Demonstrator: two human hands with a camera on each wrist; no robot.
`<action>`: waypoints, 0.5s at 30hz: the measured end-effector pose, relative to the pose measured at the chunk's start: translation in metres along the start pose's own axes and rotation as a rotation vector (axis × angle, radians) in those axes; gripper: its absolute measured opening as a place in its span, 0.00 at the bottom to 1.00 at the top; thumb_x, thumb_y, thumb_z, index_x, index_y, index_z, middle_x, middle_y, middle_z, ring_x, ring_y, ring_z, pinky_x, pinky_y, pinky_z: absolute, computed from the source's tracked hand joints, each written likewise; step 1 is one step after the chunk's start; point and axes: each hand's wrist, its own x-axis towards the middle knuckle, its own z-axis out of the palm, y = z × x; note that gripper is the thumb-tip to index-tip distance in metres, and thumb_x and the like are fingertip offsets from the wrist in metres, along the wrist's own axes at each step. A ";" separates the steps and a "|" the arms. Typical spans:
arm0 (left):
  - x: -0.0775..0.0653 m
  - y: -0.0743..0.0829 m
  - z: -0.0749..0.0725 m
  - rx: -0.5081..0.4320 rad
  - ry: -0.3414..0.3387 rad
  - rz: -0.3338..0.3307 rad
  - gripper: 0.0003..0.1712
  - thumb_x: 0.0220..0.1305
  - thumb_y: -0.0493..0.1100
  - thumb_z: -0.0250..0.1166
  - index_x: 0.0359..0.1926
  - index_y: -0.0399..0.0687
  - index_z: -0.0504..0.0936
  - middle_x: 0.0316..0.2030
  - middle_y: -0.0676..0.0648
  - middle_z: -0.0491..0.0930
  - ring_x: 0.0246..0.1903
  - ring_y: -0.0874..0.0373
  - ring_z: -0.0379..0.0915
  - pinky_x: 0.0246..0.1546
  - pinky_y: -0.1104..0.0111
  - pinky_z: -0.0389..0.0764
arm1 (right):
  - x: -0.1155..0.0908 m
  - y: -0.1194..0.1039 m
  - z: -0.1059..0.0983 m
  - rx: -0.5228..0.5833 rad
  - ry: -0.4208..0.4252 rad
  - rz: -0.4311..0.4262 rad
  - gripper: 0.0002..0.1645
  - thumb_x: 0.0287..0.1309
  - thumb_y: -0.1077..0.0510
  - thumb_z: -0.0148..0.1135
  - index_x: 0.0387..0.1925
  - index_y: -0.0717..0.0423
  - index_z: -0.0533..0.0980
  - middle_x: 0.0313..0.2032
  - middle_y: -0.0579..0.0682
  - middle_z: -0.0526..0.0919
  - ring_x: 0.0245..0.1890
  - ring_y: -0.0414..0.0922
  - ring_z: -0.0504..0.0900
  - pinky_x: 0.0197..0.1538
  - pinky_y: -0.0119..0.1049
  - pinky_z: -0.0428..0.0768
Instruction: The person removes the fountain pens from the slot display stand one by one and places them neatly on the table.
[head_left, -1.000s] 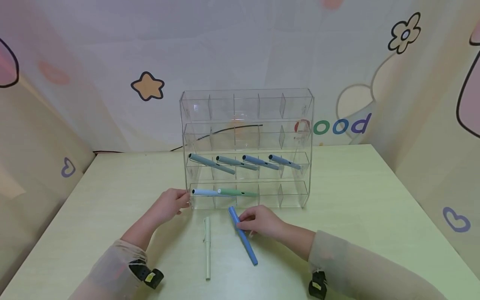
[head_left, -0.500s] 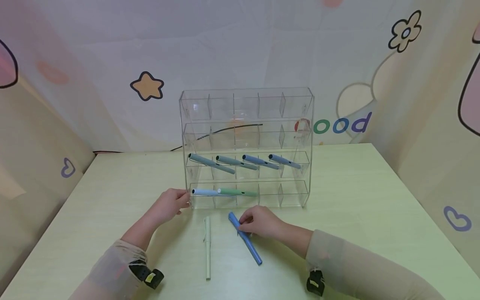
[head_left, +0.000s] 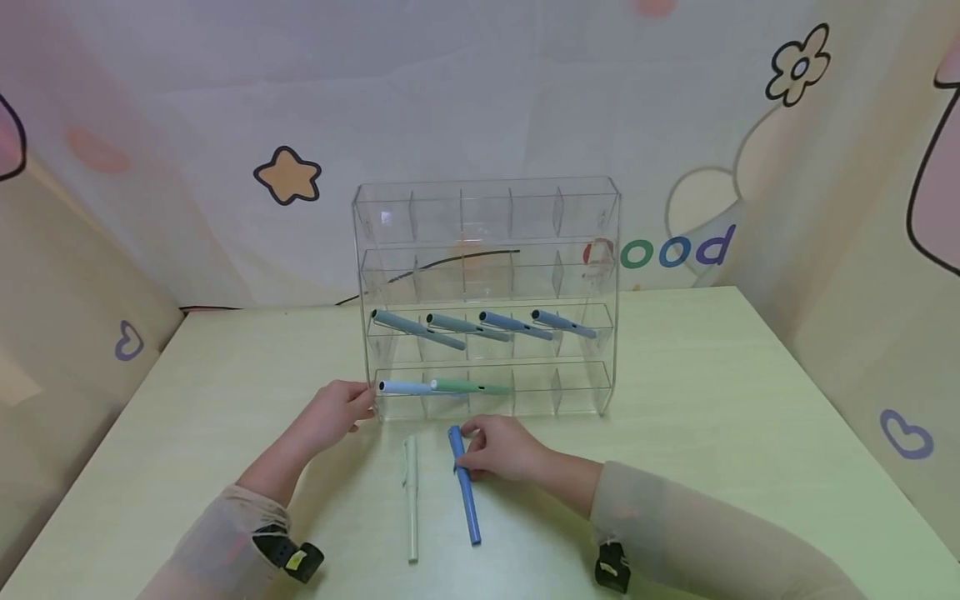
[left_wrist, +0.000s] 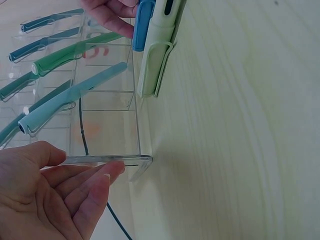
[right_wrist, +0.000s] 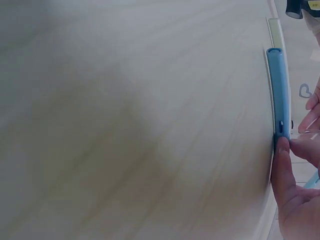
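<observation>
A clear acrylic pen rack (head_left: 540,403) stands upright on the table, with tiers split into compartments. Its lower left side edge is pinched between the thumb and fingers of my left hand (head_left: 333,414), as the left wrist view also shows. In front of the rack, my right hand (head_left: 502,448) pinches a blue pen (head_left: 468,500) near its clip end, thumb and fingertips on the barrel. The pen points toward me, lying along the tabletop. A pale green pen (head_left: 412,508) lies to its left, clip end toward the rack.
Four-tier rows aside, the third tier holds several blue and teal pens (head_left: 405,322), slanting right. On the bottom tier lie a light blue pen (head_left: 401,387) and a green pen (head_left: 465,386). A printed curtain (head_left: 480,92) hangs behind the table (head_left: 697,400).
The blue pen has swung from a diagonal to nearly straight, its near end moving left. My right hand has shifted slightly left with it. The left hand stays at the rack.
</observation>
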 end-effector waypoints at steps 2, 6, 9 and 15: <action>0.000 0.000 0.000 -0.002 0.001 0.000 0.21 0.71 0.39 0.45 0.54 0.26 0.73 0.54 0.29 0.71 0.49 0.41 0.75 0.39 0.57 0.80 | 0.002 -0.001 0.002 0.002 0.005 -0.001 0.27 0.50 0.63 0.68 0.51 0.70 0.71 0.21 0.45 0.80 0.20 0.40 0.80 0.26 0.28 0.72; 0.000 0.000 -0.001 0.002 -0.003 0.003 0.22 0.71 0.39 0.45 0.55 0.25 0.71 0.54 0.28 0.71 0.49 0.41 0.75 0.39 0.57 0.80 | 0.006 -0.004 0.005 -0.001 0.009 0.007 0.28 0.50 0.62 0.68 0.52 0.70 0.71 0.20 0.44 0.80 0.20 0.40 0.80 0.27 0.28 0.72; 0.001 -0.001 0.000 0.003 0.002 0.001 0.22 0.71 0.39 0.45 0.55 0.25 0.72 0.53 0.28 0.72 0.49 0.41 0.75 0.38 0.58 0.81 | 0.009 -0.005 0.008 0.006 0.012 0.007 0.28 0.50 0.61 0.68 0.52 0.70 0.71 0.20 0.44 0.80 0.19 0.40 0.81 0.27 0.28 0.73; 0.002 -0.003 0.001 -0.001 0.006 0.002 0.21 0.71 0.38 0.45 0.54 0.25 0.72 0.51 0.29 0.73 0.49 0.41 0.75 0.37 0.59 0.81 | 0.013 -0.008 0.014 0.049 0.011 0.006 0.30 0.50 0.63 0.68 0.53 0.72 0.70 0.20 0.46 0.80 0.19 0.41 0.81 0.25 0.27 0.73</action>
